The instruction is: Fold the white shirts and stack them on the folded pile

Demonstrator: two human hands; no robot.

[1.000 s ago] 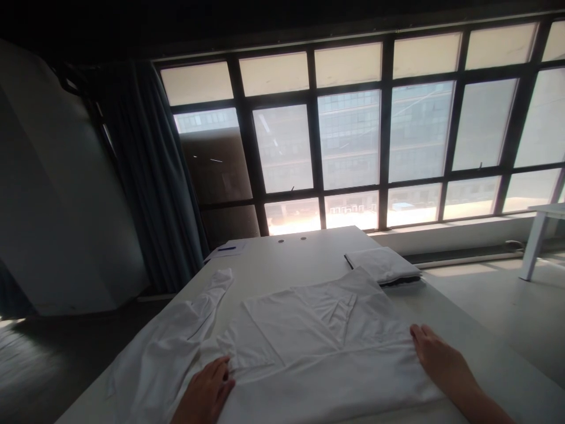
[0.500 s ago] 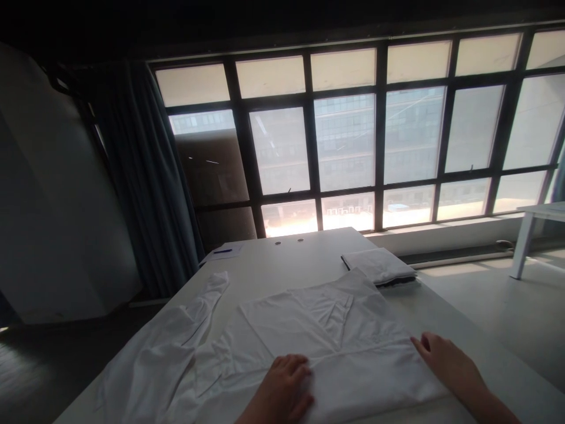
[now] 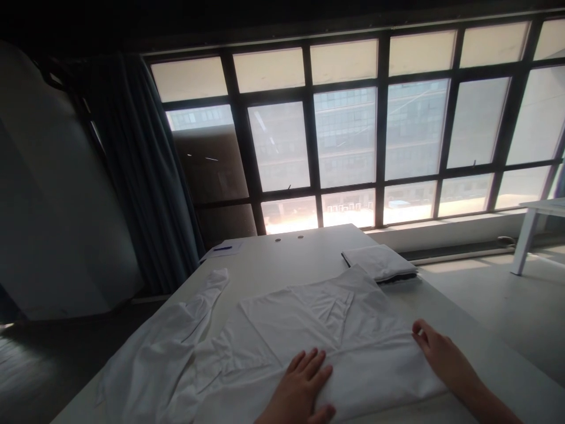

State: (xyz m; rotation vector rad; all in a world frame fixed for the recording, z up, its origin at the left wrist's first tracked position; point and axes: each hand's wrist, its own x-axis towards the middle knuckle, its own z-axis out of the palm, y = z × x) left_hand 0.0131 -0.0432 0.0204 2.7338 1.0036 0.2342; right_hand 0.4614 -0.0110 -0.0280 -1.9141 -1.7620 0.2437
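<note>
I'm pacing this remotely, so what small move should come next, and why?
I'd probably sweep the left hand leftward over the white garment: it lies palm-down there, creases show to its left, and the right hand is at the garment's right edge, perhaps able to steady it.

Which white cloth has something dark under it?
The folded cloth farther away; a dark layer shows under it, unlike the spread cloth beneath the left hand.

Looking from the wearer's head, forward and down along a white table [image 3: 273, 265] toward black-framed windows [image 3: 346, 138] across upper frame; near left hand [image 3: 300, 383] and right hand [image 3: 436, 347], low in frame.
</note>
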